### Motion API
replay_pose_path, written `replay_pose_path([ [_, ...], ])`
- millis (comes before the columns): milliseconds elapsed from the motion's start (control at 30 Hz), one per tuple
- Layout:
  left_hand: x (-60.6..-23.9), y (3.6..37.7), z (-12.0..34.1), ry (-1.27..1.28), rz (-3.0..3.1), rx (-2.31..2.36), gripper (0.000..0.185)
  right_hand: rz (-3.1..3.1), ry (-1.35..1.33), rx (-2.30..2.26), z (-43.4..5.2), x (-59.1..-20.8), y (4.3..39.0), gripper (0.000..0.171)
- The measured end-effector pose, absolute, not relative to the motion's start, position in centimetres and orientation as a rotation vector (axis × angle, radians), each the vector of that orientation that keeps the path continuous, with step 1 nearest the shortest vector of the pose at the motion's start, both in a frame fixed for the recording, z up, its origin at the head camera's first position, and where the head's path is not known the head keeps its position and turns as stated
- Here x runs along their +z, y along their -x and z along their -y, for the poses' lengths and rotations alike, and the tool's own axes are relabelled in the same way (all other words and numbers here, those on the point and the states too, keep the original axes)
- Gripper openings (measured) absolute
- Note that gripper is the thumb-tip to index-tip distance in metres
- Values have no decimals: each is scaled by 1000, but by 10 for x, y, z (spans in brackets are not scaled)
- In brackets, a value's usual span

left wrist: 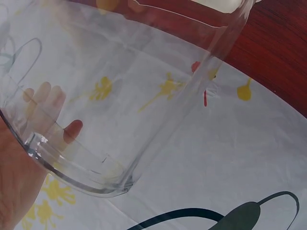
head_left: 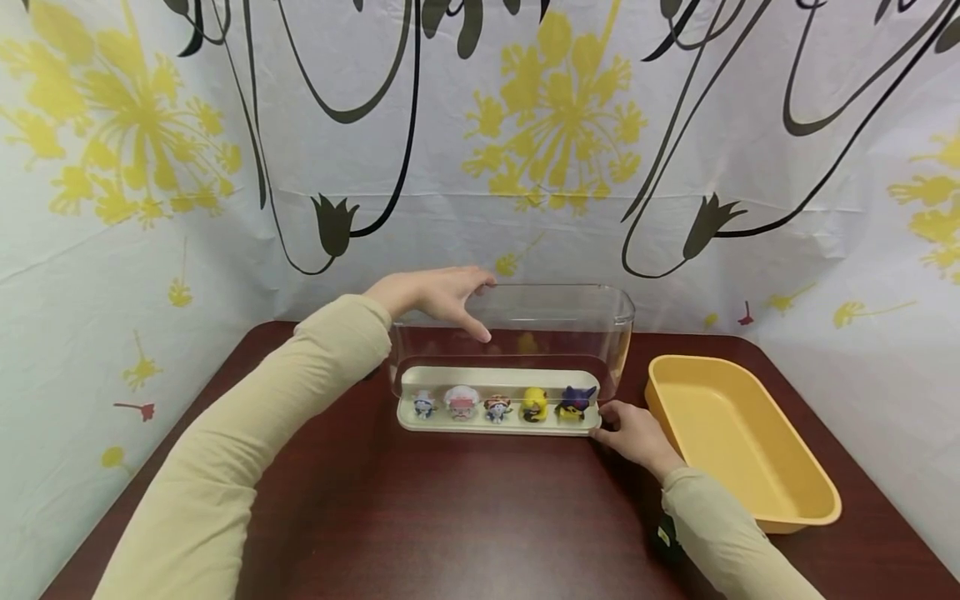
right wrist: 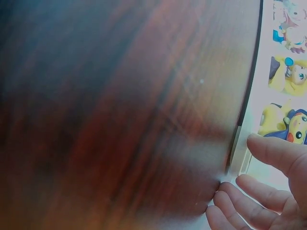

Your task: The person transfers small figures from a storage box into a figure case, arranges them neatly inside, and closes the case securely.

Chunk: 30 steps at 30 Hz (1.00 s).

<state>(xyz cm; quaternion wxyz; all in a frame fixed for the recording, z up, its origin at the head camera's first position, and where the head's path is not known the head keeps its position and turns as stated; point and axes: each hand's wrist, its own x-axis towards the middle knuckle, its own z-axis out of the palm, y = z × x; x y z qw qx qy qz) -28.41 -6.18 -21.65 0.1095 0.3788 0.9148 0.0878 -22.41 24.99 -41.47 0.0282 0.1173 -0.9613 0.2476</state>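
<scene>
A cream display base (head_left: pixel 495 430) lies on the table with several small cartoon figurines in a row, among them a yellow one (head_left: pixel 534 405) and a dark blue-and-yellow one (head_left: pixel 576 402). My left hand (head_left: pixel 442 296) spans the top of a clear plastic cover (head_left: pixel 555 342), thumb at the front and fingers toward the back rim. The cover stands upright, overlapping the back of the base in the head view. In the left wrist view, part of that hand shows through the cover. My right hand (head_left: pixel 633 433) holds the right end of the base, its thumb (right wrist: pixel 268 148) on the edge beside the blue-and-yellow figurine.
A yellow rectangular tray (head_left: pixel 738 433) sits at the right of the dark red-brown table (head_left: pixel 465 508), close by my right forearm. Partly under the right sleeve is a small dark object (head_left: pixel 666 533). White cloth (head_left: pixel 247 275) printed with flowers hangs behind and at both sides.
</scene>
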Motion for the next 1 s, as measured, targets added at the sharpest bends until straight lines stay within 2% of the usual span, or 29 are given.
replay_pose_path([
  [1000, -230, 287, 55, -1080, -2667, 246, 85, 2961, -373, 760, -250, -413, 223, 33],
])
